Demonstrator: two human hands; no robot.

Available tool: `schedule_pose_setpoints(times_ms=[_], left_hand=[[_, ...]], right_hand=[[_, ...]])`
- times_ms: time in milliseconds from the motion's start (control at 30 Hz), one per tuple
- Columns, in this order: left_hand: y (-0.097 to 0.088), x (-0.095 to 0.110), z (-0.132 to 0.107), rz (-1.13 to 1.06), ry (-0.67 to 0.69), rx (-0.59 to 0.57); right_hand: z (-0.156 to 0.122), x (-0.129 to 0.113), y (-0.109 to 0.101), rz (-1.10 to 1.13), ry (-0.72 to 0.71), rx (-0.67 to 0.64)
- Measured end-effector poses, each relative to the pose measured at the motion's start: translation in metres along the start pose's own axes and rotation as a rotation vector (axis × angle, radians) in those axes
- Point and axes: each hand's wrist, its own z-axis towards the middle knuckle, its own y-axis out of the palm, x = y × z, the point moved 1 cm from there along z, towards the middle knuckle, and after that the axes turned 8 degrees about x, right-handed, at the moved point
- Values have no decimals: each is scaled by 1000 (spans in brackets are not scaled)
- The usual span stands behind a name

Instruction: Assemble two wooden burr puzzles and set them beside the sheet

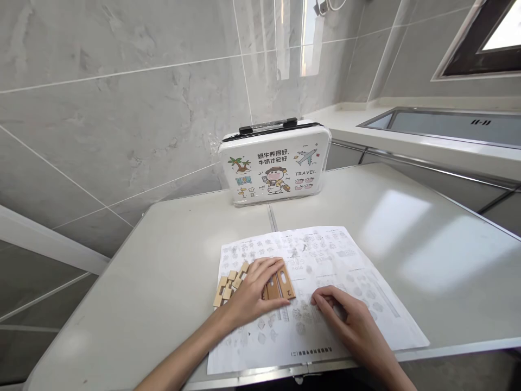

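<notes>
My left hand (pixel 256 288) lies across brown wooden puzzle pieces (pixel 286 279), flat slotted strips set side by side. Its fingertips reach their far edge and the thumb their near edge; one strip bears a "2". Part of the strips is hidden beneath the palm. Left of this hand, several paler notched wooden pieces (pixel 222 290) lie in a stepped group. My right hand (pixel 352 320) rests on the printed sheet (pixel 325 260), fingers curled in and thumb against the index finger. Nothing shows in it. Small diagrams cover the sheet, which lies under both hands.
A white cartoon-printed case (pixel 280 163) with a black handle, wrapped in clear plastic, stands at the back of the white folding table (pixel 134 304). Behind it rises a grey tiled wall (pixel 122 108). To the right is a counter (pixel 350 119) with an inset sink (pixel 443 127).
</notes>
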Motion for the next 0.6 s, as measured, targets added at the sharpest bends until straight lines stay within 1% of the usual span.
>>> schedule_pose_setpoints(times_ms=[133,233,333,467,600], left_hand=[[-10,-10,14,50,41,-11],[-10,-11,22,66,76,-32],[-2,-5,27,57,133,-49],[13,9,34,37,230,-91],[21,15,38,31,261,-99]], right_hand=[[0,2,1,-16,3,2],[1,2,1,-22,3,-4],[1,0,1,-18,4,-6],[1,-3,1,-9,11,10],[0,-3,2,3,7,24]])
